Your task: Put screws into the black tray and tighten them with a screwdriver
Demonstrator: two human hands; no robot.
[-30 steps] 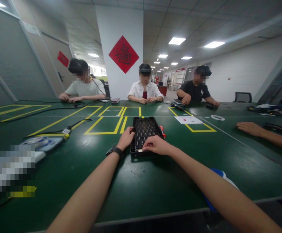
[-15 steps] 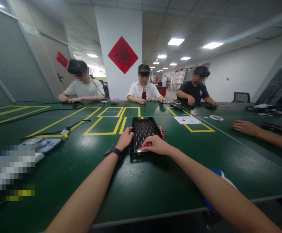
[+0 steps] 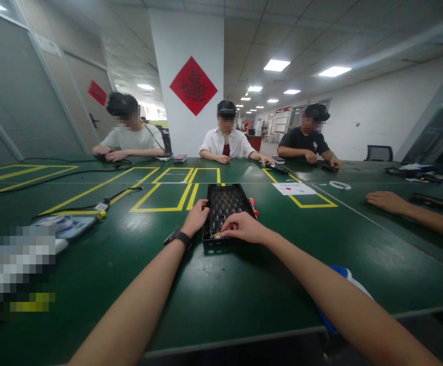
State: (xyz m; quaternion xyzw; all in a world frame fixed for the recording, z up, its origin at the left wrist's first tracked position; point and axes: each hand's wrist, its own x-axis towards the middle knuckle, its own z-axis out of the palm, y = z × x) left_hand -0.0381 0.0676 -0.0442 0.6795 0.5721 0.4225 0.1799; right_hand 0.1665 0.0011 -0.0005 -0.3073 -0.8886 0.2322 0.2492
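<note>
A black tray (image 3: 227,198) with a grid of small cells lies on the green table (image 3: 221,300) in front of me. My left hand (image 3: 196,217), a black watch on its wrist, grips the tray's left rim with curled fingers. My right hand (image 3: 244,227) rests over the tray's near edge, fingers pinched on a small pale part that is too small to name. A red-tipped object (image 3: 252,203) lies against the tray's right side.
Three people sit across the table, hands on small devices. Another person's forearm (image 3: 415,211) lies at the right. A white sheet (image 3: 294,188), a tape ring (image 3: 340,185), cables (image 3: 91,207), yellow floor-tape boxes and a blue-white object (image 3: 343,277) under my right arm share the tabletop.
My hands and the tray stay nearly still; the view has shifted slightly. The people opposite have moved their hands a little.
</note>
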